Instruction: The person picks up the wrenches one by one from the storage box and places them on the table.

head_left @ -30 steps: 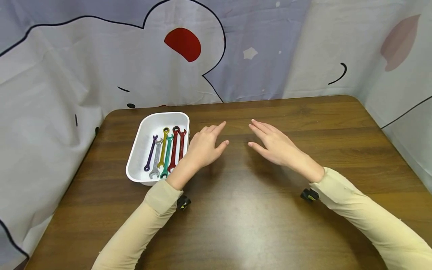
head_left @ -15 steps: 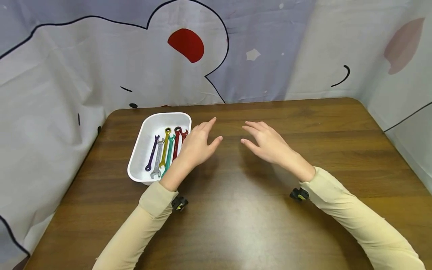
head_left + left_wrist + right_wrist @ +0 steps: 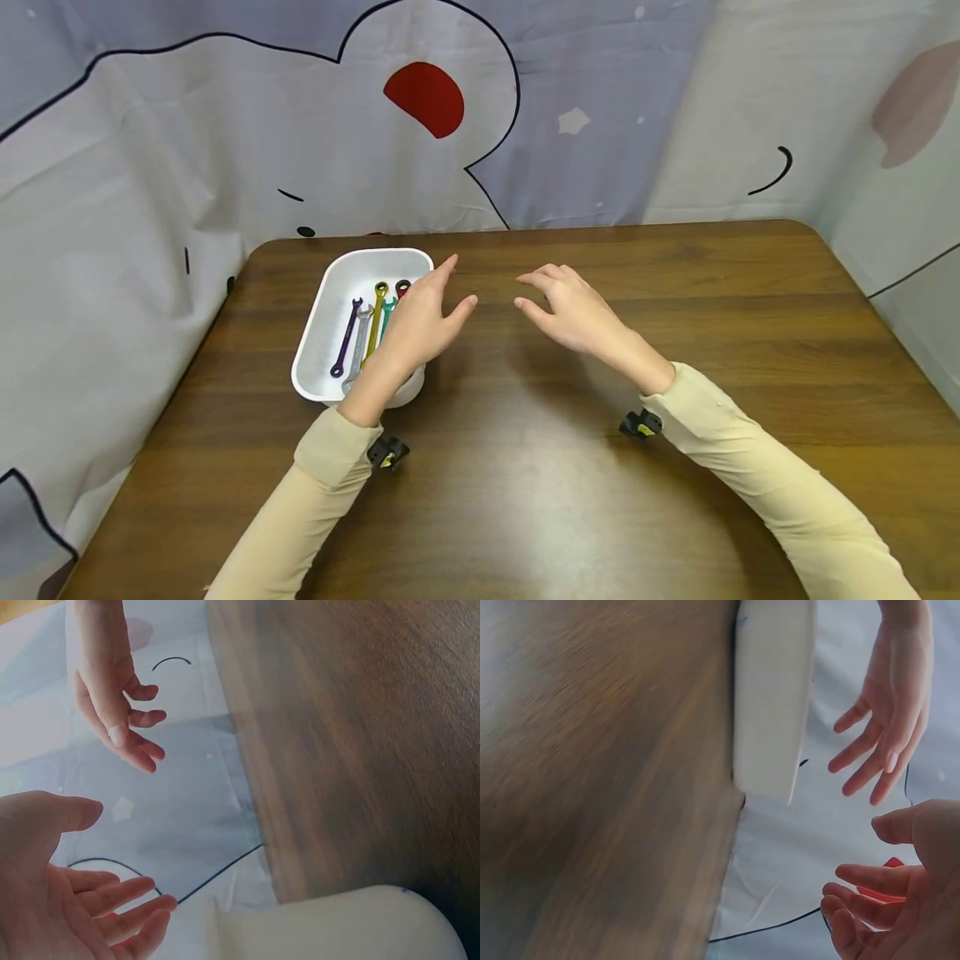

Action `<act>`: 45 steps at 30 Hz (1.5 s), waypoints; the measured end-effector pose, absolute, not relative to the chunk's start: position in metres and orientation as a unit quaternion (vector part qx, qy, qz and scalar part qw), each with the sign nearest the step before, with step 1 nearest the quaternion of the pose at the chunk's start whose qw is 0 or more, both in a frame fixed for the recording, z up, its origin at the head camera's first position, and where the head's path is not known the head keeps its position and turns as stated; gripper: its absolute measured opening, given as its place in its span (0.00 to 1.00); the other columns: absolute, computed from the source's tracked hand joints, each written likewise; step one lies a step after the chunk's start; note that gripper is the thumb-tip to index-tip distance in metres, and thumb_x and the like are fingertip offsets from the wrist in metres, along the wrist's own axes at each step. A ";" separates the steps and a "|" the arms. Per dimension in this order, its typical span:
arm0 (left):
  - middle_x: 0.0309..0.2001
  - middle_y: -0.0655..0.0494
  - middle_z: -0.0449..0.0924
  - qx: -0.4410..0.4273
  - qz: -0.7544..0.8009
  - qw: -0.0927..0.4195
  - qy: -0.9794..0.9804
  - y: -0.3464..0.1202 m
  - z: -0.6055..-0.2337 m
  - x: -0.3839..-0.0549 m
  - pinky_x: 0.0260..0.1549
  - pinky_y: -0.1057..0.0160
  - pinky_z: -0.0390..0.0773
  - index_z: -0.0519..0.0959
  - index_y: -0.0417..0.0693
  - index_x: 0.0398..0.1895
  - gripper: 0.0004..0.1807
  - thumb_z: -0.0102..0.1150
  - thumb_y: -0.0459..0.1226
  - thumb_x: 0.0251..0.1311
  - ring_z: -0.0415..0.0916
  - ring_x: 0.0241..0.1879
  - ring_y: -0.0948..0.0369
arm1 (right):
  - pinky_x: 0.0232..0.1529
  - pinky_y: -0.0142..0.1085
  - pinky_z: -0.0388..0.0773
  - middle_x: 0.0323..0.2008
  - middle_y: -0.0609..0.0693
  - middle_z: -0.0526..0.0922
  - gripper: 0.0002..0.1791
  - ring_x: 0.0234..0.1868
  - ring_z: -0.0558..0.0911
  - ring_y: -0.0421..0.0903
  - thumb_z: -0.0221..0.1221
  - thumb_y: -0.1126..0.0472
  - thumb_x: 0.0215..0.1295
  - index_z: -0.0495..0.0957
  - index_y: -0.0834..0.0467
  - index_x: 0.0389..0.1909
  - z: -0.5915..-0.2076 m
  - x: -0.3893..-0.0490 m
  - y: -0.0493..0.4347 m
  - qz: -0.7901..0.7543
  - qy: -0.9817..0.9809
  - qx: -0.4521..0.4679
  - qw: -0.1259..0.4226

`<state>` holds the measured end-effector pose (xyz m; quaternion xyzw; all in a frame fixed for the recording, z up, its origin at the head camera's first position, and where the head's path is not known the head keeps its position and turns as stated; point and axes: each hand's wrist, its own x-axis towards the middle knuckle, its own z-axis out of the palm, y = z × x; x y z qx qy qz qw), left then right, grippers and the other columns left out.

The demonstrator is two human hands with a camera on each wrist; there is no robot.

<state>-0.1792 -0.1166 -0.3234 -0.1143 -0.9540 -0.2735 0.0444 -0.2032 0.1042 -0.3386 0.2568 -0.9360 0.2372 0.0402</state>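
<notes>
My left hand point(image 3: 422, 323) hovers over the right side of a white tray point(image 3: 311, 342), fingers extended and holding nothing. Inside the tray lie several combination wrenches: a purple wrench point(image 3: 346, 340), a silver wrench point(image 3: 359, 342), a yellow wrench point(image 3: 377, 312), a green wrench point(image 3: 387, 313) and a red wrench point(image 3: 402, 287). My hand and wrist hide much of the green and red ones. To the right, my right hand point(image 3: 573, 312) is held above the table, fingers loosely bent and holding nothing. In the left wrist view, the palm of my left hand point(image 3: 82, 900) faces my right hand point(image 3: 109, 682).
The tray stands at the back left of a brown wooden table point(image 3: 510, 467). A printed curtain point(image 3: 600, 108) hangs behind the table and along both sides. A small black wrist camera point(image 3: 387, 452) sits at my left cuff, another wrist camera point(image 3: 642, 423) at my right.
Both hands have drifted left. My left hand now overlaps more of the tray and covers more of the wrenches. The whole head view has shifted slightly.
</notes>
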 end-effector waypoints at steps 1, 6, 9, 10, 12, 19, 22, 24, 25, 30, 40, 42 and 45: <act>0.65 0.45 0.70 -0.113 -0.277 0.045 -0.953 -0.118 -0.323 -0.179 0.64 0.48 0.65 0.57 0.44 0.73 0.37 0.53 0.48 0.65 0.66 0.66 0.49 | 0.62 0.48 0.67 0.57 0.55 0.77 0.24 0.60 0.72 0.55 0.53 0.49 0.70 0.74 0.59 0.60 -0.338 -0.203 0.102 0.244 -0.935 0.256 0.036; 0.63 0.44 0.72 -0.113 -0.283 0.050 -0.951 -0.124 -0.320 -0.177 0.60 0.48 0.69 0.58 0.43 0.73 0.36 0.53 0.48 0.66 0.70 0.61 0.48 | 0.56 0.47 0.71 0.53 0.55 0.79 0.22 0.54 0.76 0.53 0.54 0.51 0.69 0.76 0.59 0.57 -0.334 -0.202 0.093 0.272 -0.926 0.260 0.031; 0.62 0.43 0.73 -0.116 -0.286 0.051 -0.950 -0.127 -0.318 -0.176 0.58 0.48 0.70 0.60 0.42 0.71 0.34 0.54 0.46 0.65 0.72 0.58 0.47 | 0.46 0.43 0.74 0.49 0.55 0.80 0.20 0.44 0.78 0.50 0.55 0.52 0.69 0.78 0.59 0.54 -0.332 -0.202 0.089 0.297 -0.917 0.264 0.021; 0.62 0.42 0.73 -0.115 -0.289 0.048 -0.949 -0.128 -0.317 -0.175 0.57 0.48 0.71 0.62 0.42 0.71 0.33 0.55 0.45 0.65 0.73 0.57 0.47 | 0.43 0.41 0.73 0.48 0.54 0.81 0.19 0.40 0.77 0.49 0.55 0.53 0.69 0.79 0.59 0.53 -0.332 -0.202 0.088 0.307 -0.914 0.265 0.015; 0.61 0.42 0.74 -0.113 -0.296 0.045 -0.947 -0.130 -0.316 -0.174 0.56 0.48 0.72 0.64 0.42 0.70 0.32 0.55 0.43 0.64 0.74 0.56 0.47 | 0.38 0.38 0.72 0.46 0.53 0.81 0.17 0.34 0.75 0.47 0.55 0.54 0.68 0.80 0.58 0.51 -0.331 -0.201 0.086 0.327 -0.908 0.263 0.001; 0.56 0.42 0.78 -0.088 -0.340 0.041 -0.935 -0.136 -0.309 -0.170 0.49 0.50 0.75 0.67 0.40 0.67 0.28 0.56 0.39 0.63 0.77 0.49 0.48 | 0.35 0.34 0.69 0.42 0.50 0.82 0.13 0.30 0.73 0.45 0.55 0.55 0.68 0.83 0.56 0.46 -0.328 -0.200 0.076 0.363 -0.897 0.253 -0.020; 0.53 0.41 0.79 -0.073 -0.352 0.033 -0.932 -0.142 -0.307 -0.170 0.48 0.51 0.76 0.68 0.39 0.66 0.28 0.56 0.37 0.62 0.78 0.47 0.49 | 0.35 0.33 0.69 0.39 0.50 0.82 0.11 0.31 0.74 0.45 0.56 0.56 0.67 0.83 0.56 0.42 -0.327 -0.201 0.071 0.369 -0.895 0.250 -0.022; 0.52 0.40 0.80 -0.062 -0.360 0.024 -0.930 -0.147 -0.306 -0.171 0.47 0.52 0.76 0.68 0.39 0.65 0.28 0.56 0.36 0.61 0.79 0.46 0.50 | 0.36 0.33 0.70 0.38 0.50 0.81 0.10 0.31 0.75 0.45 0.56 0.57 0.67 0.83 0.56 0.40 -0.325 -0.201 0.068 0.373 -0.894 0.246 -0.024; 0.52 0.41 0.80 -0.056 -0.363 0.018 -0.930 -0.149 -0.305 -0.171 0.46 0.53 0.77 0.68 0.39 0.65 0.28 0.57 0.35 0.61 0.79 0.45 0.50 | 0.36 0.33 0.70 0.37 0.50 0.81 0.10 0.31 0.75 0.45 0.56 0.57 0.67 0.83 0.56 0.40 -0.325 -0.202 0.067 0.374 -0.894 0.245 -0.025; 0.51 0.42 0.81 -0.038 -0.371 0.005 -0.928 -0.158 -0.303 -0.173 0.44 0.54 0.76 0.69 0.41 0.65 0.27 0.57 0.36 0.62 0.79 0.45 0.50 | 0.36 0.33 0.70 0.35 0.50 0.80 0.09 0.32 0.75 0.43 0.56 0.57 0.66 0.82 0.57 0.39 -0.325 -0.206 0.060 0.378 -0.893 0.242 -0.029; 0.55 0.41 0.79 -0.010 -0.403 -0.016 -0.915 -0.176 -0.295 -0.172 0.45 0.54 0.79 0.71 0.42 0.64 0.25 0.59 0.34 0.61 0.80 0.47 0.47 | 0.35 0.32 0.71 0.35 0.50 0.82 0.08 0.31 0.77 0.43 0.57 0.58 0.66 0.79 0.57 0.41 -0.328 -0.214 0.043 0.406 -0.878 0.249 -0.050; 0.56 0.40 0.78 -0.008 -0.411 -0.020 -0.911 -0.179 -0.295 -0.172 0.46 0.54 0.78 0.70 0.42 0.64 0.26 0.59 0.34 0.61 0.80 0.47 0.47 | 0.35 0.32 0.71 0.35 0.50 0.82 0.08 0.30 0.77 0.43 0.57 0.58 0.66 0.78 0.57 0.42 -0.327 -0.215 0.040 0.410 -0.876 0.247 -0.057; 0.57 0.39 0.77 -0.008 -0.413 -0.026 -0.910 -0.184 -0.295 -0.173 0.48 0.54 0.77 0.69 0.40 0.65 0.27 0.59 0.34 0.62 0.79 0.49 0.46 | 0.34 0.31 0.71 0.34 0.50 0.81 0.07 0.29 0.76 0.42 0.57 0.59 0.67 0.78 0.57 0.42 -0.327 -0.216 0.036 0.418 -0.874 0.240 -0.065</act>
